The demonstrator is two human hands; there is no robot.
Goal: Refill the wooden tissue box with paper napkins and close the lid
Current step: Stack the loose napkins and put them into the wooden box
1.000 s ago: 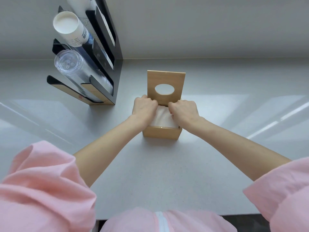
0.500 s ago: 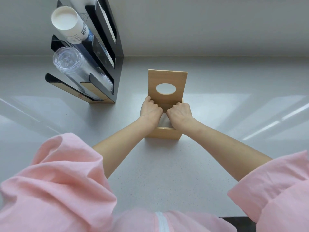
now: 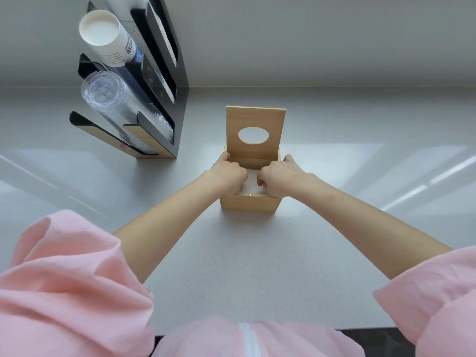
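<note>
The wooden tissue box [image 3: 248, 204] stands on the pale counter, mid-frame. Its lid [image 3: 255, 119], with an oval hole, is swung up and stands upright at the back. A stack of white paper napkins [image 3: 251, 182] lies inside, showing between my hands. My left hand [image 3: 228, 173] is at the box's left side and my right hand [image 3: 279, 176] at its right. On both hands the fingers curl down into the box against the napkins, and the thumbs rest outside along the side walls. The fingertips are hidden inside the box.
A black cup rack [image 3: 164, 81] stands at the back left, holding a sleeve of white paper cups [image 3: 103, 32] and a sleeve of clear plastic cups [image 3: 108, 96]. A grey wall runs behind the counter. The counter's front edge [image 3: 360, 328] is near my body.
The napkin stack has gone down into the box. My hands, close together over the middle half a second ago, have spread to the box's sides, uncovering the white napkins.
</note>
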